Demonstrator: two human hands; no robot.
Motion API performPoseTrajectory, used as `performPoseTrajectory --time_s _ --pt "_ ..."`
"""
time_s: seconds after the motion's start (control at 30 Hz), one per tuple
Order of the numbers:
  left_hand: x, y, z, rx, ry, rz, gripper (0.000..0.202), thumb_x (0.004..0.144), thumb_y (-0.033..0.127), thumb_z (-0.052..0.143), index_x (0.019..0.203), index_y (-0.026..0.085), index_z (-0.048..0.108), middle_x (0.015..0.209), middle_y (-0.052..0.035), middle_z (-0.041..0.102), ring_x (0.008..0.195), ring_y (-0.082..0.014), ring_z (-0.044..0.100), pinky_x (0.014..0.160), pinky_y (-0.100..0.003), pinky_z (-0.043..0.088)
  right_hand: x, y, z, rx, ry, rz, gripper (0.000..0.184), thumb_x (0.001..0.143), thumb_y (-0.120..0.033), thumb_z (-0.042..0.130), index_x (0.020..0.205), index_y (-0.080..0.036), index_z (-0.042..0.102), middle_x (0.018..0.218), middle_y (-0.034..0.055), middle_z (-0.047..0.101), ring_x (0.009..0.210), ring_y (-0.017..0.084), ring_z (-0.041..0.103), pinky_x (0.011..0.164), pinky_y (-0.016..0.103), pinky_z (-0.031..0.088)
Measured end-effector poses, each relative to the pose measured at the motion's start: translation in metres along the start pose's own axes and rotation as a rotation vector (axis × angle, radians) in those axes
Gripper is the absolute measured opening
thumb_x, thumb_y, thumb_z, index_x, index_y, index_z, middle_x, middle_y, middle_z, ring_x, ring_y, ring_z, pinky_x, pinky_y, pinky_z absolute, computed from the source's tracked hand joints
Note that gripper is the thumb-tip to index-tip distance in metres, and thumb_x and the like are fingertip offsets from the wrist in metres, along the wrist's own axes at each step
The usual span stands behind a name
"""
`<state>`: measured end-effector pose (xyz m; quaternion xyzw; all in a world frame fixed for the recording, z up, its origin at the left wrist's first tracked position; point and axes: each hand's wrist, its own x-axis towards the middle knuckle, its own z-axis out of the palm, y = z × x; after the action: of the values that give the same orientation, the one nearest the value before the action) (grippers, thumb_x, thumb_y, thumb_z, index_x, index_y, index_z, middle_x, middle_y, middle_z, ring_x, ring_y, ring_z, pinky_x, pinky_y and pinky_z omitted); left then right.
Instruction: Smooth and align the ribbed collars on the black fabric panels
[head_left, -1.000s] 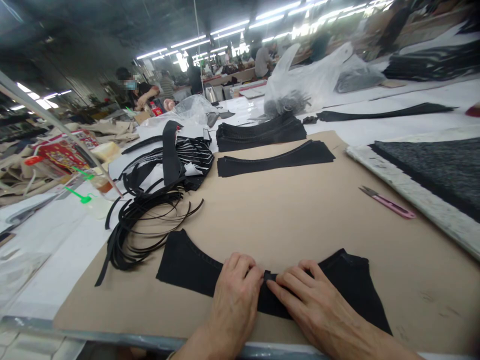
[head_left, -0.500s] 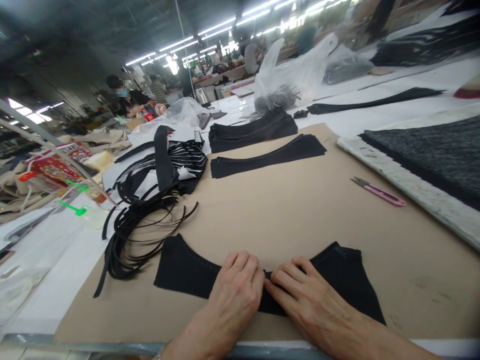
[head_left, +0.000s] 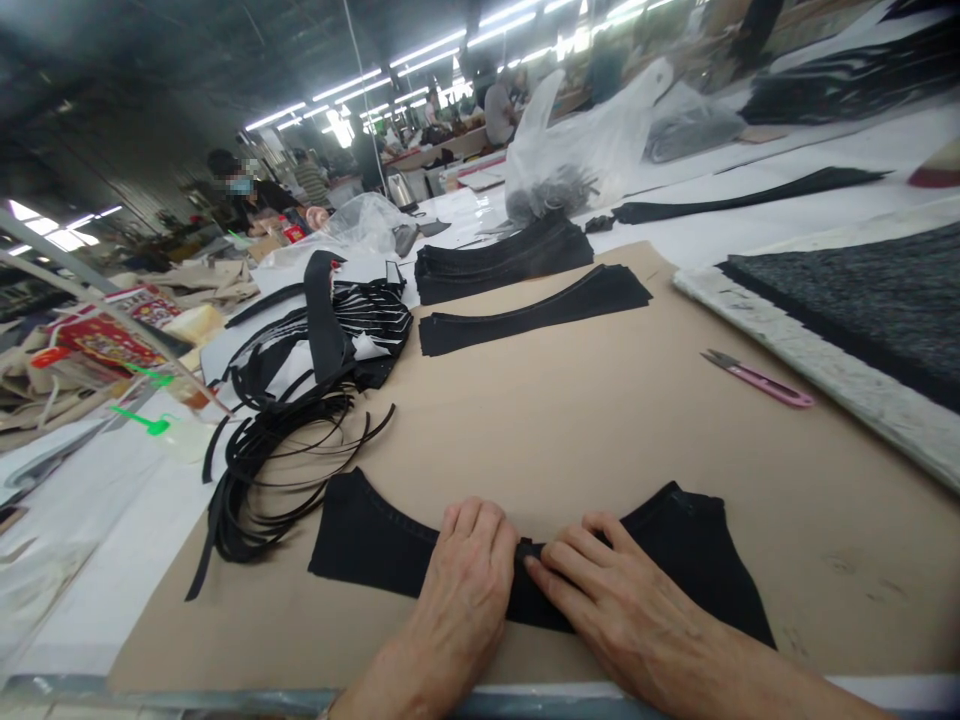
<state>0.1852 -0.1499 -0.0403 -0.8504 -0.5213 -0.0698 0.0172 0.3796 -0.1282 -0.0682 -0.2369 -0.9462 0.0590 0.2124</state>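
Observation:
A curved black fabric piece (head_left: 375, 540) lies flat on the brown board at the near edge. On its middle rests my left hand (head_left: 471, 560), fingers bent together over the upper curved edge and gripping it. My right hand (head_left: 600, 575) is closed at the same edge just to the right, thumb and fingers pinching the fabric. A small folded bit of the edge shows in the gap between the hands. The fingertips are partly hidden. Farther back lies a similar black piece (head_left: 536, 312).
Coiled black strips (head_left: 251, 500) lie on the left, beside striped black-and-white pieces (head_left: 375, 315). Pink thread snips (head_left: 757, 378) lie to the right, near a white slab (head_left: 795, 370) bearing dark fabric. Behind are stacked black pieces (head_left: 502, 262) and a plastic bag (head_left: 585, 140).
My left hand has slid slightly left along the edge, widening the gap between the hands. My right hand has barely moved, and the fabric stays in place.

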Motion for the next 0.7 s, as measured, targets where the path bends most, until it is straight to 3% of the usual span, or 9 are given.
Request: performPoseTrajectory --time_s 0.1,0.23,0.37,0.53,0.6,0.7 --pt "0.001 -0.002 0.002 -0.025 0.07 -0.091 0.022 0.082 0.0 0.041 0.085 0.018 0.052 0.089 -0.0054 0.054 0.084 -0.0225 0.047 0.077 -0.039 0.042 0.0 -0.001 0.001 0.01 -0.001 0.0 0.027 0.086 -0.007 0.048 0.11 -0.014 0.058 0.094 0.0064 0.06 0.088 0.021 0.05 0.091 0.042 0.031" --pt "0.006 -0.008 -0.008 -0.118 0.267 -0.209 0.02 0.09 0.005 0.037 0.083 0.018 0.05 0.085 -0.0044 0.053 0.082 -0.0209 0.048 0.076 -0.037 0.041 0.0 -0.001 0.001 0.028 -0.01 0.017 0.031 0.086 -0.006 0.049 0.115 -0.013 0.057 0.097 0.0062 0.06 0.091 0.021 0.05 0.092 0.044 0.031" --pt "-0.003 -0.009 -0.016 -0.225 0.361 -0.18 0.016 0.093 0.01 0.042 0.089 0.019 0.055 0.088 -0.0042 0.055 0.085 -0.0195 0.049 0.077 -0.034 0.041 0.003 0.0 -0.004 0.062 -0.003 0.038 0.028 0.088 -0.008 0.048 0.113 -0.017 0.058 0.096 0.0051 0.06 0.088 0.02 0.05 0.089 0.041 0.033" --pt "-0.038 0.005 0.011 -0.208 0.339 -0.028 0.032 0.09 0.008 0.037 0.111 0.016 0.058 0.096 -0.0092 0.057 0.087 -0.0208 0.052 0.072 -0.033 0.042 0.013 0.001 -0.017 0.222 0.035 0.209 0.03 0.088 -0.01 0.052 0.115 -0.021 0.055 0.104 0.0043 0.06 0.093 0.02 0.051 0.086 0.037 0.035" --pt "-0.049 0.01 0.025 -0.161 0.361 -0.021 0.036 0.089 0.009 0.036 0.119 0.013 0.056 0.099 -0.0113 0.059 0.09 -0.0224 0.054 0.075 -0.034 0.043 0.018 0.002 -0.019 0.255 0.016 0.302 0.035 0.086 -0.014 0.058 0.12 -0.02 0.052 0.112 0.0061 0.058 0.1 0.021 0.05 0.089 0.038 0.035" --pt "-0.054 0.014 0.037 -0.119 0.4 -0.059 0.039 0.089 0.01 0.036 0.124 0.011 0.054 0.103 -0.0126 0.06 0.096 -0.0242 0.055 0.082 -0.037 0.043 0.028 0.004 -0.019 0.281 -0.08 0.377 0.028 0.084 -0.017 0.064 0.111 -0.023 0.058 0.11 0.0037 0.058 0.099 0.022 0.05 0.086 0.039 0.034"
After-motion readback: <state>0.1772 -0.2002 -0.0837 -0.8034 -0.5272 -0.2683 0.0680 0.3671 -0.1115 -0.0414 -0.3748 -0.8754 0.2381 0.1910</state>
